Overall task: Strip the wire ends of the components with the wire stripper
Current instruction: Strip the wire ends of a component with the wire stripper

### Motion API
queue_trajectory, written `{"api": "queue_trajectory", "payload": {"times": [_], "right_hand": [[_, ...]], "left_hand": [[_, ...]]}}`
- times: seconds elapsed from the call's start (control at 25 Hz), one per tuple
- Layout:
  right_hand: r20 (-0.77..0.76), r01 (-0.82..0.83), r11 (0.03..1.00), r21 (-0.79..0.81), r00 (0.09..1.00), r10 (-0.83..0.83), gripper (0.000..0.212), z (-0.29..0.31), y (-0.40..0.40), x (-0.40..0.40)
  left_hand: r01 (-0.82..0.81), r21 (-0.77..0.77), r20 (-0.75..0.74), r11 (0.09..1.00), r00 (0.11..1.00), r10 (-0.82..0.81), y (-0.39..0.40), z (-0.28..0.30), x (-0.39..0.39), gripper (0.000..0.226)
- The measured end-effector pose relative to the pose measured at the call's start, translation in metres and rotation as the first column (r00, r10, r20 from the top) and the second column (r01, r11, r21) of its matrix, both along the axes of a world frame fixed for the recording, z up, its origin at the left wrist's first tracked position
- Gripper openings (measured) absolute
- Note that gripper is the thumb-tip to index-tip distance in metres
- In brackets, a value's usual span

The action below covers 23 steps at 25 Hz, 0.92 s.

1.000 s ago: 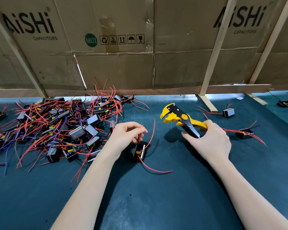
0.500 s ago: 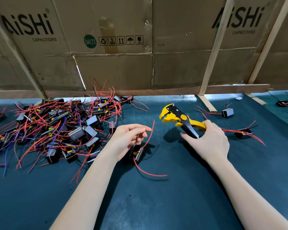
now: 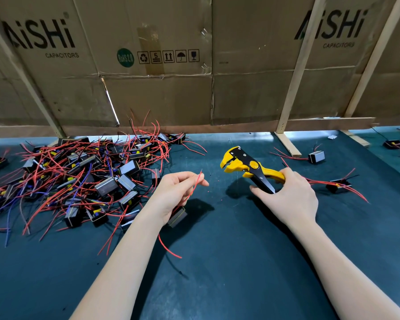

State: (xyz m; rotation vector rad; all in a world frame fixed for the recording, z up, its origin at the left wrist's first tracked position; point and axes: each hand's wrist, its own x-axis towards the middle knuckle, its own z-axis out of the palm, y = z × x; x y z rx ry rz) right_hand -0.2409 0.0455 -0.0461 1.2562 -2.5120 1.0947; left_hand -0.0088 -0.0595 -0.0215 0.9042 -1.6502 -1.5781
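Left hand (image 3: 176, 195) pinches a component's red wire (image 3: 195, 184); right hand (image 3: 291, 197) grips the wire stripper (image 3: 247, 167). Next, probably feed the wire end into its head.

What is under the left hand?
Under the left hand, a dark component with a red wire trailing onto the mat. The hand covers its upper part.

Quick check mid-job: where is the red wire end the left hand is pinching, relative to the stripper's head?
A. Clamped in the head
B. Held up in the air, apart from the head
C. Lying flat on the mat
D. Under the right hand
B: the left hand pinches the red wire upright, with open mat between it and the wire stripper in the right hand.
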Motion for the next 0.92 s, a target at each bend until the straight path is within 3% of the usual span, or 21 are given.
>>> {"api": "queue_trajectory", "payload": {"times": [0.32, 0.48, 0.68, 0.92], "right_hand": [[-0.010, -0.006, 1.000, 0.010, 1.000, 0.007, 0.055, 0.0004, -0.0009, 0.0009], [-0.021, -0.002, 1.000, 0.013, 1.000, 0.002, 0.056, 0.0002, -0.0008, -0.0004], [-0.026, -0.003, 1.000, 0.012, 1.000, 0.004, 0.057, -0.0010, -0.0009, 0.0006], [-0.015, -0.003, 1.000, 0.001, 1.000, 0.003, 0.055, 0.0002, 0.0000, 0.0002]], "left_hand": [[-0.006, 0.193, -0.119, 0.981, 0.992, 0.030, -0.0024, 0.0039, 0.0020, 0.027], [-0.078, 0.131, -0.025, 0.988, 0.996, 0.082, -0.0048, 0.0042, 0.0018, 0.032], [-0.006, 0.060, -0.019, 0.998, 1.000, 0.008, -0.0033, 0.0023, 0.0055, 0.023], [-0.024, 0.165, -0.021, 0.986, 0.999, 0.028, -0.0040, 0.0037, 0.0036, 0.011]]}}
